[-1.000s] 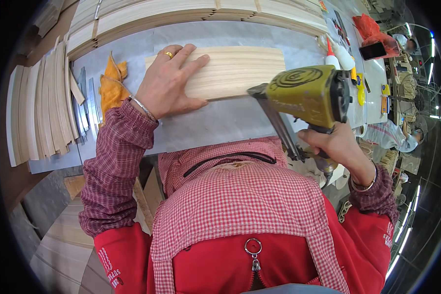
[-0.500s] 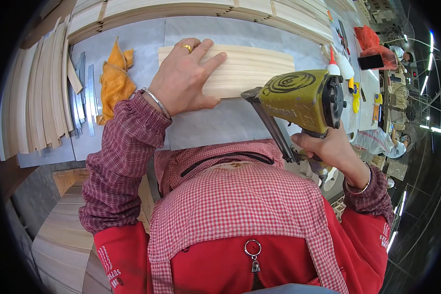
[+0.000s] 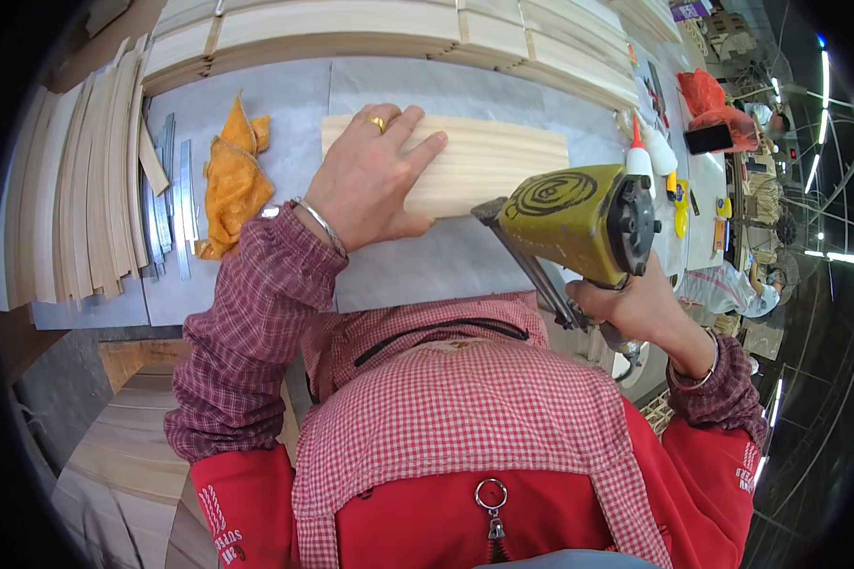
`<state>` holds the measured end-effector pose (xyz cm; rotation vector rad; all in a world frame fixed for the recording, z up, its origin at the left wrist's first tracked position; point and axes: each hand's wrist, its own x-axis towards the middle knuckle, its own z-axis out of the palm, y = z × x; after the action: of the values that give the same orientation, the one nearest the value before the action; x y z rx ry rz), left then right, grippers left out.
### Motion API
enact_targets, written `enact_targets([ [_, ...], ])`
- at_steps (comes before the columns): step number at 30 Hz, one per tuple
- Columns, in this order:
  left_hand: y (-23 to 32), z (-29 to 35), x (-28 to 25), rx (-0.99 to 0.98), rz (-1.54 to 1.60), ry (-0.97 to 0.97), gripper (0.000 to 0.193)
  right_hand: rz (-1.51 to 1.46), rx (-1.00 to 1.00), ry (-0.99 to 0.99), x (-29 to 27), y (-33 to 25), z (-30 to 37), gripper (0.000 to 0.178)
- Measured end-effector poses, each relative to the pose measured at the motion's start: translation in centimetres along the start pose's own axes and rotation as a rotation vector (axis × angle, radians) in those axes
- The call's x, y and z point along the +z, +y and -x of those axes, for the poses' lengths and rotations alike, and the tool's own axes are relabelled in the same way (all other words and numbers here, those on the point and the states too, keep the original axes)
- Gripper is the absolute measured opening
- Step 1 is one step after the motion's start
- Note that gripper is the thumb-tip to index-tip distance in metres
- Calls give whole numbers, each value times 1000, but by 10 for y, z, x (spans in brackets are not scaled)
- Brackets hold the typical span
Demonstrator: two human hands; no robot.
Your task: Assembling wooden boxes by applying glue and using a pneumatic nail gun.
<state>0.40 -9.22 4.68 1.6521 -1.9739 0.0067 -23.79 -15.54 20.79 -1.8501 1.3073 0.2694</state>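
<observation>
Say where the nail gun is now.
In the head view, the nail gun is right of centre, in the right hand, its nose by the near edge of the board.

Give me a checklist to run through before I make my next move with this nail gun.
1. Left hand on the board: ok, it lies spread over the left part.
2. Right hand around the grip of the nail gun: ok.
3. Left fingers apart from the nose: ok, a gap shows between thumb and nose.
4. Nose touching the board: cannot tell; it is at the near edge, but contact is unclear.
5. Magazine loaded: cannot tell, its inside is hidden.
6. Cloth off the board: ok, it lies apart to the left.
</observation>
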Motion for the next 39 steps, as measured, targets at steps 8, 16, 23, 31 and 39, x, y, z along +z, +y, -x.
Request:
enact_targets([
  [8, 2, 2, -5, -9, 86, 2, 67, -65, 126, 26, -22, -39, -24, 27],
  [16, 2, 3, -5, -43, 107, -38, 68, -107, 53, -22, -26, -60, -67, 22],
  [23, 2, -1, -4, -45, 107, -41, 68, -110, 4, -22, -28, -57, -73, 21],
  [31, 5, 4, -3, -61, 55, -16, 63, -63, 54, -18, -23, -64, -68, 22],
  [39, 50, 42, 22, -132, -84, 243, 37, 6, 10, -2, -14, -73, -62, 24],
])
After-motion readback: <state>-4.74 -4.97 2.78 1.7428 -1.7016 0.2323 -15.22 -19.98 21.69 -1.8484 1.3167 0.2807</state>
